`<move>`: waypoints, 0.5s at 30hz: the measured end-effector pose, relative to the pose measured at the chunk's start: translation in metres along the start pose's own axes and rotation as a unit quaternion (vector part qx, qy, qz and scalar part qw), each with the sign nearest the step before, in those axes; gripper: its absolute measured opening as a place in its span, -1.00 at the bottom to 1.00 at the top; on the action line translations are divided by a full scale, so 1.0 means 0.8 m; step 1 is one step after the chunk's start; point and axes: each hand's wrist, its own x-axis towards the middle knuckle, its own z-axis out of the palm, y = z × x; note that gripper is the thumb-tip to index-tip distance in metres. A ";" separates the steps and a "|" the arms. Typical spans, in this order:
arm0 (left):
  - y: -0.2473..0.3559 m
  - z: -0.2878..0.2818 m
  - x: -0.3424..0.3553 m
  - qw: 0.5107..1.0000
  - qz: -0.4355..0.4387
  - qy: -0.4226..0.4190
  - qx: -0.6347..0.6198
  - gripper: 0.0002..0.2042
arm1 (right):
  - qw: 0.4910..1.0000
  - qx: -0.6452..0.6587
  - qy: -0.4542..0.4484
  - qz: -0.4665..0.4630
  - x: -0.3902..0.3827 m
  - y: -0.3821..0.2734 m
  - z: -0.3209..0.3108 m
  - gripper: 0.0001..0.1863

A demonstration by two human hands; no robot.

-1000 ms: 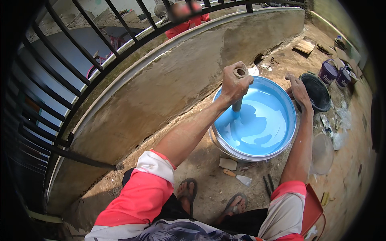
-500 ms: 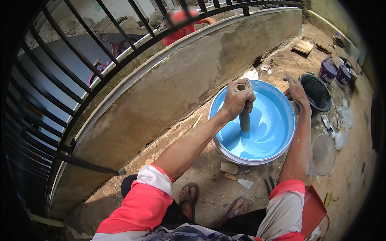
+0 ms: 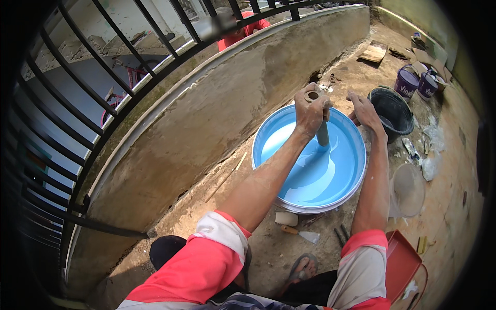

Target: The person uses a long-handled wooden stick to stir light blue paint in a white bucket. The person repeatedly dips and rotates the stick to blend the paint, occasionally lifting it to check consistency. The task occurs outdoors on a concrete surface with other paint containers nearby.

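A large round bucket (image 3: 258,166) with a white rim stands on the ground before me, holding light blue paint (image 3: 305,178). My left hand (image 3: 310,116) is closed round the upper part of a grey pipe (image 3: 323,135), whose hollow top end shows above the fist. The pipe's lower end dips into the paint, near the far right part of the bucket, and the submerged part is hidden. My right hand (image 3: 368,114) is at the bucket's right rim with its fingers stretched out; whether the palm presses on the rim I cannot tell.
A black bucket (image 3: 395,111) stands beside my right hand, with two purple pails (image 3: 406,81) beyond. A scraper (image 3: 305,234) lies near my feet, a red tray (image 3: 399,261) at lower right. A low wall (image 3: 222,113) with black railings (image 3: 98,139) runs left; a person in red (image 3: 240,36) is behind it.
My left hand has moved the pipe through the paint, away from me and to the right. My right hand stays at the rim. The whole view has shifted slightly.
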 end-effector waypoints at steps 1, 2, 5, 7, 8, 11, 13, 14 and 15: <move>0.004 0.004 -0.010 0.999 -0.030 -0.022 -0.018 -0.90 | 1.000 0.002 -0.003 0.006 0.001 0.000 0.001 -0.27; 0.010 0.006 -0.023 0.997 -0.065 -0.040 -0.013 -0.89 | 1.000 0.005 -0.002 0.012 0.002 0.001 -0.004 -0.26; 0.034 -0.025 -0.039 0.990 -0.121 -0.076 -0.009 -0.91 | 1.000 0.008 -0.004 0.020 0.001 0.005 -0.010 -0.25; 0.055 -0.055 -0.033 0.987 -0.138 -0.073 0.023 -0.91 | 1.000 0.009 -0.004 0.017 0.000 0.008 -0.012 -0.24; 0.063 -0.066 -0.030 0.990 -0.105 -0.062 0.073 -0.91 | 1.000 0.007 -0.002 0.014 -0.001 0.009 -0.011 -0.24; 0.059 -0.077 -0.010 0.986 0.022 -0.007 0.163 -0.91 | 1.000 0.000 -0.010 0.012 0.001 0.008 -0.007 -0.23; 0.046 -0.077 0.006 0.981 0.093 0.037 0.165 -0.90 | 1.000 -0.006 -0.013 0.001 0.005 0.011 -0.005 -0.22; 0.035 -0.065 0.014 0.981 0.116 0.057 0.144 -0.90 | 1.000 -0.013 -0.009 0.000 0.006 0.013 -0.008 -0.22; 0.024 -0.053 0.019 0.979 0.140 0.078 0.124 -0.89 | 1.000 -0.019 -0.005 -0.002 0.008 0.014 -0.010 -0.22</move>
